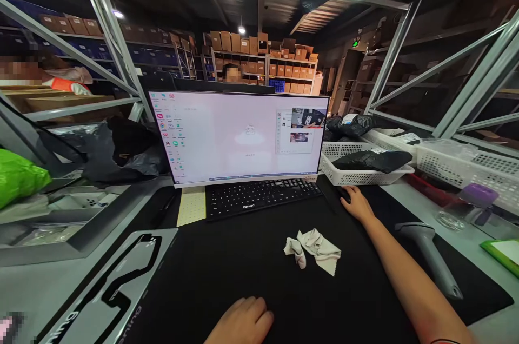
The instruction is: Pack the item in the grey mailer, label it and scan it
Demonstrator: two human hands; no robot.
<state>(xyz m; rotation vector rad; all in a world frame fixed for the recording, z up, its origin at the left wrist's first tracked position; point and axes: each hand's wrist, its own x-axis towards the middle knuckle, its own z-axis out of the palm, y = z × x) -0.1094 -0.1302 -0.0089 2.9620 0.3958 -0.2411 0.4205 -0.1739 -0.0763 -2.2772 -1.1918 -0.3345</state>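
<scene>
My left hand (245, 322) rests on the black desk mat (227, 257) at the front edge of the view, its fingers curled in and nothing showing in them. My right hand (357, 203) reaches forward to the right of the keyboard, laid over a dark computer mouse (344, 191) that it mostly covers. The black keyboard (263, 198) lies below a lit monitor (243, 138) with desktop icons and a small window with pictures. Between my two hands lies a crumpled pale cloth (320, 249), with a smaller piece (298, 252) beside it.
A grey barcode scanner (432, 257) lies right of my forearm. White baskets (365, 176) with black packages stand behind it, near a purple-lidded clear container (480, 192). At left are a grey tray (81, 236) and a green bag (20, 176). Other people are beyond the metal frame.
</scene>
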